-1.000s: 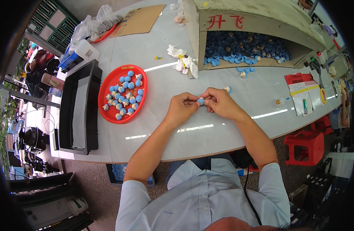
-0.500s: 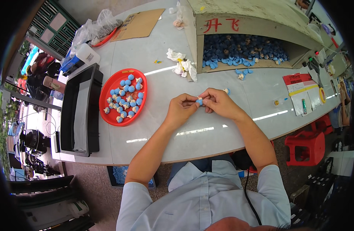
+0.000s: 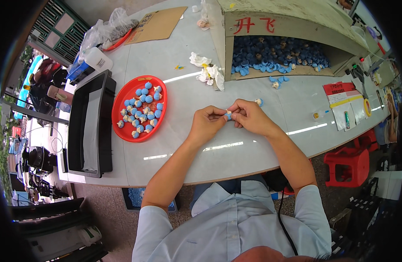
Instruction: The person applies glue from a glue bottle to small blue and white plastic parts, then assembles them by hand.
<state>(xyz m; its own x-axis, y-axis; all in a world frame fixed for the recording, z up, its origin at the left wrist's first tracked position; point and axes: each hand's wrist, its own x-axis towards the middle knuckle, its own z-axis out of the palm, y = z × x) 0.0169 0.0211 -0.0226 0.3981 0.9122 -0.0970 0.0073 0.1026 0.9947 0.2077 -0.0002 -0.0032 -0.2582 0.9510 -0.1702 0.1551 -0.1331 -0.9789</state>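
Between the fingertips of both hands is a small blue-and-cream figurine part point(image 3: 228, 115), partly hidden by the fingers. My left hand point(image 3: 207, 125) pinches it from the left, and my right hand point(image 3: 250, 117) pinches it from the right. Both are held just above the grey table. Just beyond my right hand lies another blue-and-cream piece point(image 3: 259, 102). To the left, a red round tray point(image 3: 142, 80) holds many similar small pieces, blue with cream parts.
A wooden box point(image 3: 292, 26) at the back holds a heap of blue pieces point(image 3: 275, 52); a few lie before it. Crumpled tissue point(image 3: 212, 77) sits left of it. A black bin point(image 3: 110, 131) stands at the left; packets point(image 3: 343, 98) and a small bottle point(image 3: 316, 115) lie right.
Both hands keep their pinch on the small piece, with only slight finger movement. The view has shifted a little; nothing else has visibly moved.
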